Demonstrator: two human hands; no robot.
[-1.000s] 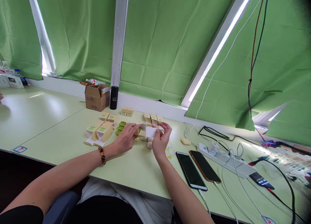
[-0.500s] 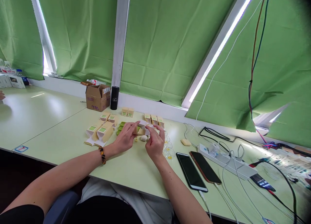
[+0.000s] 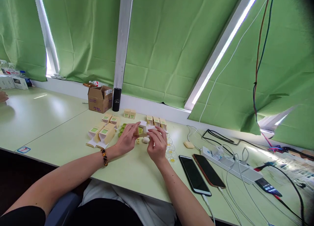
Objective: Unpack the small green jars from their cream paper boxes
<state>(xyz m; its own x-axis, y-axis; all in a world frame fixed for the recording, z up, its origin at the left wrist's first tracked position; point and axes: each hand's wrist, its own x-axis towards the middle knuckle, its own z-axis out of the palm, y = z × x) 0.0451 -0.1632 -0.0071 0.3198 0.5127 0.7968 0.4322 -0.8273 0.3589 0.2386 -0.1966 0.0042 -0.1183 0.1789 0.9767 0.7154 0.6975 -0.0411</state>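
Note:
A small tan cardboard box with its white inner flaps standing open (image 3: 143, 123) is between my two hands. My left hand (image 3: 127, 138) wraps round the box's left side; a beaded bracelet (image 3: 104, 157) circles that wrist. With fingertips pinched together, my right hand (image 3: 157, 144) grips a white flap at the box's right edge. Just below the box lie a small white rounded piece (image 3: 146, 140) and a tiny yellow piece (image 3: 137, 140). Green round cups (image 3: 121, 131) show partly behind my left hand. Clear plastic domes with yellow bits (image 3: 172, 154) sit to the right of my right hand.
Similar tan boxes with green labels stand at left (image 3: 107, 133) and behind (image 3: 156, 121). A carton (image 3: 99, 100) and black flask (image 3: 116, 99) are at the back. Two phones (image 3: 195, 174), a power strip (image 3: 230, 165) and cables lie right. Another person's hand (image 3: 3, 97) shows far left.
My right fingers have shifted slightly over the box's white flap, which now stands out more to the right. The whole view has moved a little; the other person's hand shows more at far left.

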